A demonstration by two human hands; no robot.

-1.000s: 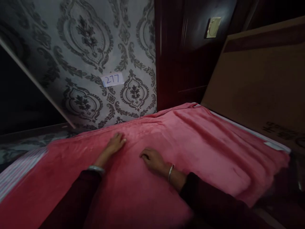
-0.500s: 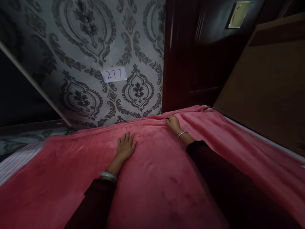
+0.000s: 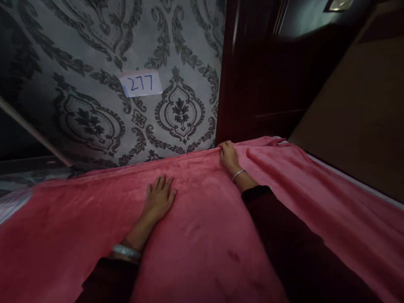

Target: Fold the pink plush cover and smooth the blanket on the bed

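Note:
A pink plush blanket (image 3: 195, 227) lies spread over the bed, with soft folds on its right side. My left hand (image 3: 158, 200) rests flat on it left of the middle, fingers spread. At the far edge, close to the wall, my right hand (image 3: 229, 155) has its fingers curled down over the blanket's border and grips it. A thin silver bracelet is on the right wrist and a wider one on the left.
Behind the blanket stands a grey patterned wall (image 3: 179, 38) with a paper label (image 3: 142, 84) reading 277. A dark red wooden door (image 3: 261, 84) adjoins it. To the right leans a large brown board (image 3: 356, 109). Striped bedding (image 3: 14, 204) shows at the left edge.
My right hand has moved slightly farther toward the wall, pushing the blanket's edge up against it. My left hand stays flat on the blanket. The view has shifted closer and downward.

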